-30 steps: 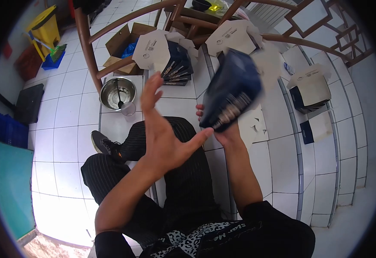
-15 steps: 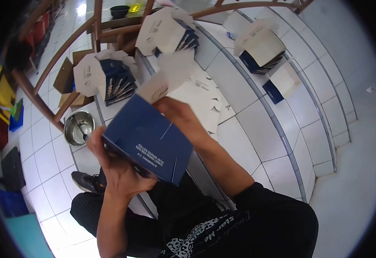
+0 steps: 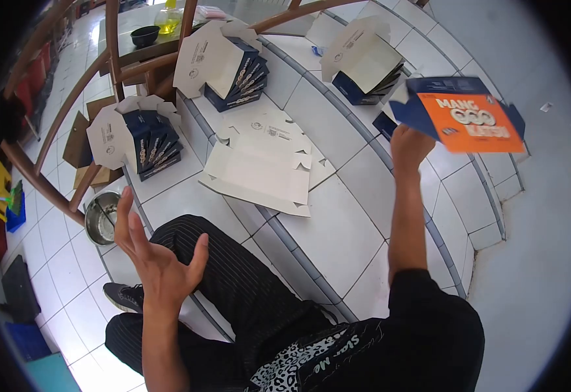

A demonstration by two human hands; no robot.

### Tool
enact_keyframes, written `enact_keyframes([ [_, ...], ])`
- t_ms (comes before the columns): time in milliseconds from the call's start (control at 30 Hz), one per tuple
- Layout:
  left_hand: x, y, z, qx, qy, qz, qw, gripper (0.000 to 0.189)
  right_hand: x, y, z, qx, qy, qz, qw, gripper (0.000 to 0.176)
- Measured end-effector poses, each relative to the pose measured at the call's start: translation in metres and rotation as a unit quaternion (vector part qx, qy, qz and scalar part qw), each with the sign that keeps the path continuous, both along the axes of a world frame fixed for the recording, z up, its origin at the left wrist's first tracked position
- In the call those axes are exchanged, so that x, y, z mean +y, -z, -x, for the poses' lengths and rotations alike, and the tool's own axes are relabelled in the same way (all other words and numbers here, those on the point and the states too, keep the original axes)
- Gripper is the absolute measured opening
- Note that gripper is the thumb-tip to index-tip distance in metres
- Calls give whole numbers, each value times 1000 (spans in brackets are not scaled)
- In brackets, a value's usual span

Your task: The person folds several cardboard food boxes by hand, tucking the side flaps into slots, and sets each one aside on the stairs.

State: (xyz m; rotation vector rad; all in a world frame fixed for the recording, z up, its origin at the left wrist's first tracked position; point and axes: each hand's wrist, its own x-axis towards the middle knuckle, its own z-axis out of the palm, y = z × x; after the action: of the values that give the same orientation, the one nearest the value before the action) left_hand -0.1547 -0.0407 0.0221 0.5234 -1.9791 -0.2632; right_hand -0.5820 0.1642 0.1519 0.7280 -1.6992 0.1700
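My right hand (image 3: pixel 411 149) reaches out to the right, fingers wrapped on the edge of a folded cardboard food box (image 3: pixel 471 121) with an orange printed face and dark blue sides. The box hangs over the steps at the right. Over my knee, my left hand (image 3: pixel 160 261) is empty, its fingers and thumb spread apart. Flat unfolded box blanks (image 3: pixel 259 176), pale side up, lie on the tiled step between my hands. Past the right hand, a fanned stack of folded boxes (image 3: pixel 370 75) sits on a step, with another dark blue box partly hidden beneath the hand.
More fanned stacks of boxes stand at the back (image 3: pixel 230 78) and at the left (image 3: pixel 148 137). A metal bowl (image 3: pixel 102 219) rests beside the left hand. Wooden railing bars (image 3: pixel 112 46) curve behind, near an open brown carton (image 3: pixel 79 147). Tiled steps (image 3: pixel 357 196) descend rightward.
The blue box has left my left hand and swung far right in my right hand, now showing its orange face. My left hand has opened. The flat blanks are uncovered.
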Motion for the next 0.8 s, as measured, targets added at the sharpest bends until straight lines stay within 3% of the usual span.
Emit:
enact_keyframes([
  [67,-1,0,-1,2,5,-23,1000,123,13,-9,64,-92,91,-14,991,27],
  [167,-1,3,0,-10,-1,-29,1000,119,16,-9,122,-83,112,-59,988,28],
  [233,0,1,0,-28,0,-42,999,114,24,13,152,-180,142,-154,961,27],
  [400,-4,-1,-3,-52,-11,-71,996,106,18,29,140,-334,153,-216,904,36],
  [500,-4,-3,-1,-62,-15,-77,995,101,28,44,145,-254,113,-231,933,37],
  [600,-4,0,0,-58,-13,-82,995,98,24,41,135,-270,147,-204,929,34],
  [700,-7,-1,-2,-55,-21,-84,995,95,4,42,97,-88,-38,-37,995,33],
  [800,-8,1,-4,-61,-29,-95,993,93,-27,72,18,-120,-224,-41,966,33],
])
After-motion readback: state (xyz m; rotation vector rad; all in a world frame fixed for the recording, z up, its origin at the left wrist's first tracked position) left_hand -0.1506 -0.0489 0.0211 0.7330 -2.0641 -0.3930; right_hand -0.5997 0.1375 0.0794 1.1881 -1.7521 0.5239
